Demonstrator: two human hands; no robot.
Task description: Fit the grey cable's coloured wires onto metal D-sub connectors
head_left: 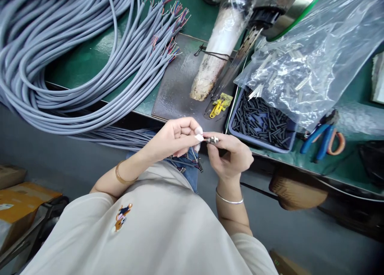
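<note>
In front of my body both hands meet near the table's edge. My right hand (230, 153) pinches a small metal connector (213, 140) between thumb and forefinger. My left hand (177, 138), with white coverings on its fingertips, is closed at the connector's left side on what looks like a thin wire; the fingers hide most of it. Below the hands, grey cables (177, 161) with small dark connectors at their ends lie over my lap.
A large bundle of grey cables (90, 87) with bared coloured wires covers the left of the green table. A blue tray (261, 141) holds short black tubes. Beside it are a clear plastic bag (324, 55), blue-handled pliers (324, 141), yellow pieces (218, 107) and a white wrapped roll (217, 47).
</note>
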